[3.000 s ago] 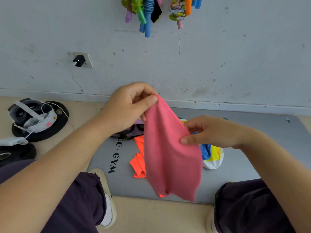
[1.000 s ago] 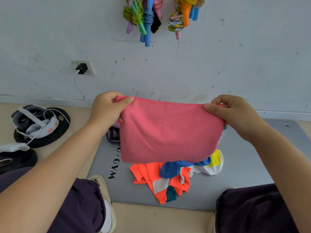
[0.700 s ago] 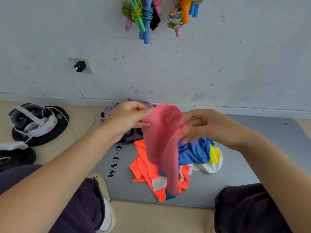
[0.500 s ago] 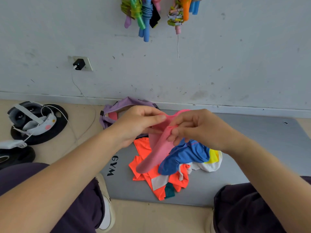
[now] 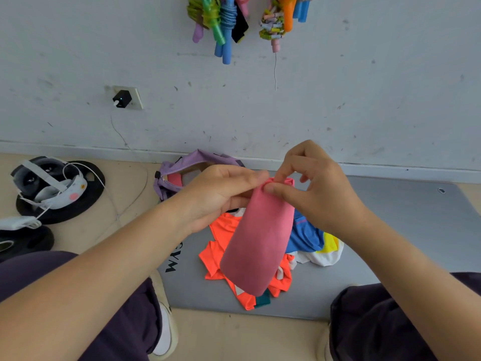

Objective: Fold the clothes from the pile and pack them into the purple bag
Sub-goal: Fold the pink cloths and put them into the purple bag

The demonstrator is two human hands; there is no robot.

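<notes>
Head view: two hands' fingers (image 5: 269, 189) pinch one pink garment (image 5: 256, 241) above one clothes pile (image 5: 307, 238).

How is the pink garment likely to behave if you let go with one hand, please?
Probably floppy: the pink garment hangs limp from where the left hand and right hand pinch its top edge. It looks light, since fingertip pinches carry it. Released, it would likely unfold.

Location: small exercise room or home gym. Indicators: grey floor mat (image 5: 406, 230) printed "GYM"; coloured skipping ropes (image 5: 226, 22) hung on the scuffed wall above the mat; black weight plates (image 5: 78, 204) on the floor left of the mat.
</notes>
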